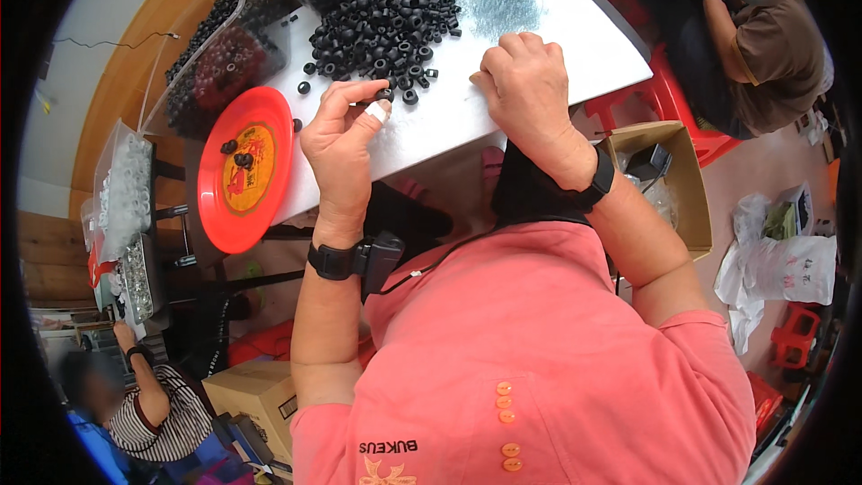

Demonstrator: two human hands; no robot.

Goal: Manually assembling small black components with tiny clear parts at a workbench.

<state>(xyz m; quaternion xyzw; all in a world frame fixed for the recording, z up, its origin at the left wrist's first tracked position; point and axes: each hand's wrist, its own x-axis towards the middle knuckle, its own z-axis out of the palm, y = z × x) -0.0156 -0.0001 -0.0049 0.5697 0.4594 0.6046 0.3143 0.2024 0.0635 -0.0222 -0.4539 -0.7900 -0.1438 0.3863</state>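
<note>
White bench [588,49] below, the left hand [343,145] pinches a black bead [386,95] nearer than the bead pile [386,22], where a slack fingertip grip could let it roll away; the right hand [530,81] has fingertips together, contents unclear.

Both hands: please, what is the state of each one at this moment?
Left hand: closed, holding a small black part between thumb and index finger.
Right hand: fingers closed; whether it holds something cannot be told.
</note>
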